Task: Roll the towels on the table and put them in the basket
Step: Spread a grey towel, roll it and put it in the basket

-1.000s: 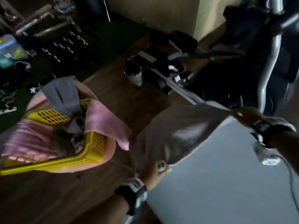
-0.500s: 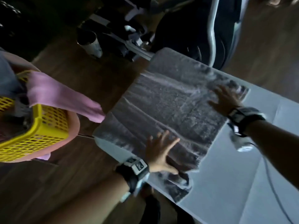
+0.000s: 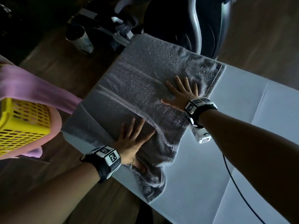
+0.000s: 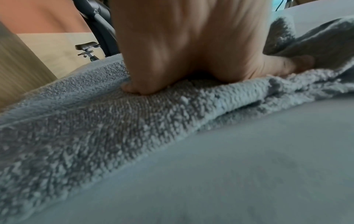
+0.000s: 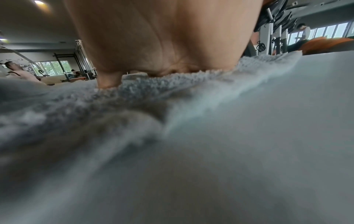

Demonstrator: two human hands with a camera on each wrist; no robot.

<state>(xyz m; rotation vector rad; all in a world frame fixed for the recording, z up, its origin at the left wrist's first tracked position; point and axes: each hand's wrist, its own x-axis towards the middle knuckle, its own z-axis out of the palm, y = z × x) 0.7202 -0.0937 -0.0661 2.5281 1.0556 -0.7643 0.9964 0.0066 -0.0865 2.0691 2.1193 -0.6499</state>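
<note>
A grey towel (image 3: pixel 140 81) lies spread over the far left end of the white table (image 3: pixel 242 143), its near edge rumpled and hanging off the table's side. My left hand (image 3: pixel 134 139) presses flat on the towel's near part, fingers spread. My right hand (image 3: pixel 181 92) lies flat on the towel near its right edge, fingers spread. In the wrist views each palm, left hand (image 4: pixel 191 45) and right hand (image 5: pixel 162 37), presses into the grey towel (image 4: pixel 114 121), which also fills the lower part of the right wrist view as grey towel (image 5: pixel 95 121). A yellow basket (image 3: pixel 21 123) stands at the left.
A pink towel (image 3: pixel 37 88) hangs over the basket's rim. A cup (image 3: pixel 80 39) stands on the wooden floor (image 3: pixel 68 67) beyond the table. Dark exercise equipment (image 3: pixel 178 21) stands behind the table's far end. A black cable (image 3: pixel 239 186) runs from my right wrist across the table.
A second ago both hands held the towel up by its corners; it now lies flat on the table. My right hand has slid toward me and the left hand pressed further onto the towel.
</note>
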